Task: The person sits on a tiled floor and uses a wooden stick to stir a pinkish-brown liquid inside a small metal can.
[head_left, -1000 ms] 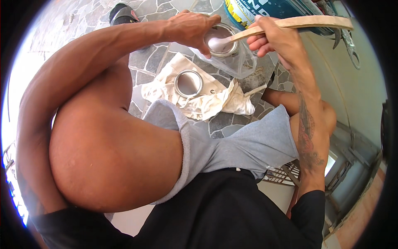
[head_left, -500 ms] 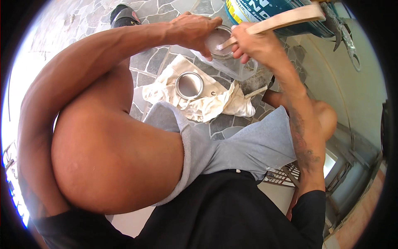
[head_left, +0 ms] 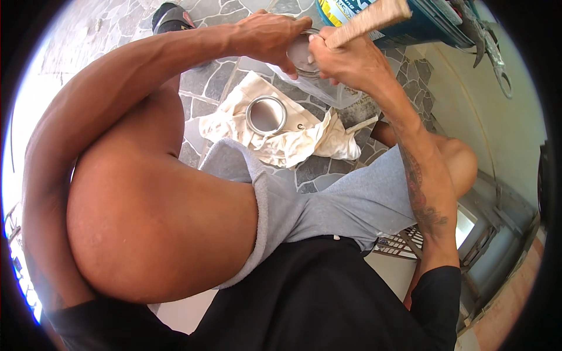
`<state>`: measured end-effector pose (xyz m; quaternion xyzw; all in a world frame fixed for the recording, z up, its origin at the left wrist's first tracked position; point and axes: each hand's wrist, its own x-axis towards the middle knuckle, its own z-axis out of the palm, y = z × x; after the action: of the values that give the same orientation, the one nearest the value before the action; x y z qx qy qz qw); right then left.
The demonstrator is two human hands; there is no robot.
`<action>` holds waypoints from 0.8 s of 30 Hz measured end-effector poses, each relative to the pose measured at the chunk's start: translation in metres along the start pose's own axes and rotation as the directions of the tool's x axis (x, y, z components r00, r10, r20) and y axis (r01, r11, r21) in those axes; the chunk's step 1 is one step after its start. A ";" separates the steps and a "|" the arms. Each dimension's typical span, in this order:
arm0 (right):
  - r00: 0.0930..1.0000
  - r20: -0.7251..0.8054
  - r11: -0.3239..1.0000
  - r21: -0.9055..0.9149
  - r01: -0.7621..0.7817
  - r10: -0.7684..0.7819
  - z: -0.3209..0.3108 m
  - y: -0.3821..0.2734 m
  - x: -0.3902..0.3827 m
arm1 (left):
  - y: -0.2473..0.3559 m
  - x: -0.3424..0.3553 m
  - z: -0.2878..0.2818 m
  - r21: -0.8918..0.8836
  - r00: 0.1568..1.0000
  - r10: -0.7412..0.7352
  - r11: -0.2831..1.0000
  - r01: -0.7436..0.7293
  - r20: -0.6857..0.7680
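Note:
At the top, a round open can point(head_left: 299, 57) with pale, whitish contents stands by a clear plastic bag. My left hand point(head_left: 274, 38) curls its thumb and fingers around the left side of this can. A flat wooden stick point(head_left: 374, 22) is gripped in my right hand point(head_left: 349, 63) above the can's right edge. The stick's upper end tilts toward the top right, and its lower end is hidden by my hand. Nearer to me, a second open metal can point(head_left: 266, 116) rests on a crumpled cream cloth point(head_left: 234, 117) with an eyelet. Its inside looks greyish.
A large teal bucket point(head_left: 421, 29) stands at the top right, metal tools point(head_left: 494, 58) at its side. The clear plastic bag point(head_left: 319, 90) lies on the grey stone-patterned floor point(head_left: 213, 82). At the upper left is a dark shoe point(head_left: 170, 20). Metal frames point(head_left: 497, 216) lean along the right.
My right hand has moved a little left and up, and the stick now stands steeper, its upper end further left. My left hand still holds the can.

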<state>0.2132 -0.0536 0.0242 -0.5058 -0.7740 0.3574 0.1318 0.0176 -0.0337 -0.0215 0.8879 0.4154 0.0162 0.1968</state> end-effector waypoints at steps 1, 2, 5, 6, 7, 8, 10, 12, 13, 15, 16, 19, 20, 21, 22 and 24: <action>0.988 0.099 0.984 0.120 -0.130 0.119 -0.004 -0.007 -0.001 | 0.000 0.000 0.002 -0.006 1.000 0.008 1.000 -0.008 -0.002; 0.988 0.108 0.984 0.132 -0.120 0.106 -0.005 -0.009 0.003 | -0.003 -0.009 -0.001 -0.002 0.999 -0.036 0.999 0.037 0.027; 0.976 0.004 0.900 0.387 -0.200 0.216 -0.036 -0.005 0.004 | 0.001 -0.008 -0.004 -0.021 0.996 -0.064 0.998 0.066 0.057; 0.978 0.008 0.901 0.388 -0.195 0.209 -0.044 -0.017 0.004 | 0.001 -0.010 -0.009 -0.020 0.995 -0.078 0.997 0.079 0.060; 0.981 0.017 0.906 0.381 -0.184 0.192 -0.050 -0.031 -0.002 | 0.006 -0.010 -0.012 -0.053 0.990 -0.110 0.992 0.115 0.087; 0.984 0.027 0.910 0.376 -0.172 0.175 -0.050 -0.038 -0.006 | 0.004 -0.012 -0.016 -0.056 0.989 -0.114 0.991 0.119 0.093; 0.965 -0.050 0.914 0.337 -0.227 0.258 -0.038 -0.020 -0.004 | 0.003 -0.004 -0.024 -0.025 0.982 -0.073 0.997 0.078 0.174; 0.999 0.037 0.984 0.171 -0.044 0.038 -0.021 0.017 -0.006 | 0.011 0.001 -0.016 -0.030 0.992 -0.059 0.998 0.062 0.110; 0.999 -0.032 0.999 0.048 0.010 -0.008 -0.009 0.015 -0.004 | 0.011 0.001 -0.011 -0.026 0.997 -0.067 0.997 0.068 0.047; 0.990 -0.075 0.990 -0.092 0.111 -0.118 0.016 -0.001 -0.004 | -0.002 -0.014 -0.005 0.002 0.995 -0.094 0.996 0.094 0.046; 0.982 -0.050 0.979 -0.095 0.178 -0.184 0.030 -0.013 -0.001 | -0.014 -0.031 -0.002 0.025 0.991 -0.123 0.992 0.122 0.046; 0.990 0.007 0.969 0.205 -0.139 0.141 -0.027 0.000 -0.010 | 0.009 0.005 -0.010 -0.026 0.996 -0.065 0.997 0.067 0.059; 0.980 0.039 0.917 0.350 -0.194 0.193 -0.024 -0.009 -0.002 | 0.000 -0.017 -0.009 -0.026 0.990 -0.123 0.992 0.125 0.070; 0.980 -0.053 0.912 0.379 -0.157 0.191 -0.039 -0.010 -0.005 | 0.001 -0.011 -0.027 -0.013 0.976 -0.118 0.992 0.122 0.181; 0.979 -0.059 0.915 0.370 -0.160 0.196 -0.049 -0.010 -0.003 | 0.005 -0.006 -0.028 -0.018 0.979 -0.108 0.993 0.113 0.175; 0.946 0.066 0.853 0.415 -0.315 0.318 -0.061 -0.009 0.003 | 0.011 0.001 -0.028 -0.001 0.973 -0.117 0.993 0.120 0.197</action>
<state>0.2407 -0.0271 0.0732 -0.5866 -0.5846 0.5311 0.1789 0.0210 -0.0295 0.0080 0.8575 0.4462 -0.0805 0.2432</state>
